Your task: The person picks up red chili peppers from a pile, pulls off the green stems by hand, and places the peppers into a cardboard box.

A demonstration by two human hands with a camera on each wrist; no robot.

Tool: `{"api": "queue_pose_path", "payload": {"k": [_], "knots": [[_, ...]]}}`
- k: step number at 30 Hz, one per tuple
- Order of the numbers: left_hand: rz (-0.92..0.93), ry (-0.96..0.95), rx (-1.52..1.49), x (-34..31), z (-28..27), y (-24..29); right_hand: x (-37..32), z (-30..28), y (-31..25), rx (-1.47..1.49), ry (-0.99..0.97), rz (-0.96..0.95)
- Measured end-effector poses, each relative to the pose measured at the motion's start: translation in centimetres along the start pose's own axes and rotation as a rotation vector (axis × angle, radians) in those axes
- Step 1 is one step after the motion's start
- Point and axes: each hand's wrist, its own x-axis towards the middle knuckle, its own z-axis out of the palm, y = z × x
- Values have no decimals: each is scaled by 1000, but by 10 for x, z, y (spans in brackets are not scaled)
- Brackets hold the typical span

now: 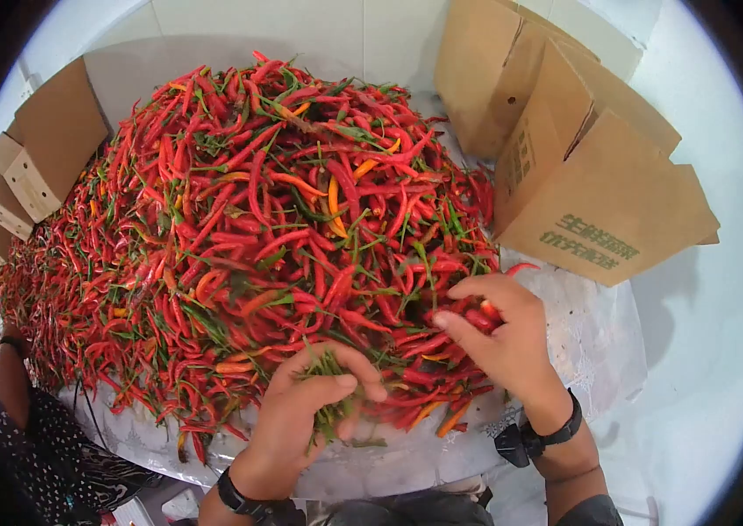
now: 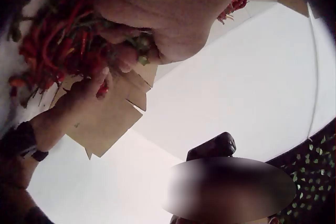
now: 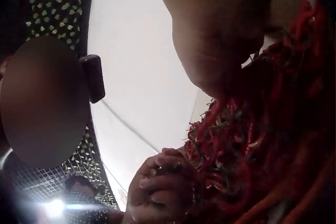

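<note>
Left hand (image 1: 295, 410): fingers curled round a bunch of green stems (image 1: 329, 386), held over the near edge of the red chili pepper heap (image 1: 222, 263). Right hand (image 1: 514, 340), at the heap's right front: thumb and forefinger spread apart, red peppers (image 1: 488, 310) in the hollow of the hand; grip of the remaining fingers cannot be told. Heap lies on a covered desk (image 1: 595, 320); cardboard box (image 1: 604, 197) stands behind the right hand.

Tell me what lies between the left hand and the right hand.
Loose red chilies lie between the left hand and the right hand; the head view shows this.
</note>
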Motion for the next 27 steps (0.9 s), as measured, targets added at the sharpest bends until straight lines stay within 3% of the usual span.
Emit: {"api": "queue_pose_path", "payload": {"k": [7,8,10,14,17,20,23,25,27], "knots": [[-13,62,76,-4,4,2,2,1,10,305,376,135],[-10,73,94,-4,5,2,6,7,8,466,440,98],[0,96,130,-5,5,1,5,-6,-7,708,251,318],[117,33,153,-4,1,-2,-4,-15,-6,1113,-249,520],[205,3,313,-7,0,-2,-6,-18,-20,908,-606,472],[342,-113,648,-3,-5,-9,-18,-1,-28,900,-654,334],[451,-79,865,-3,-3,-8,-21,4,-27,747,-632,204],[506,-83,886,-2,-3,-9,-19,3,-29,639,-575,94],[522,-96,895,-1,-2,-9,-20,1,-31,544,-588,148]]}}
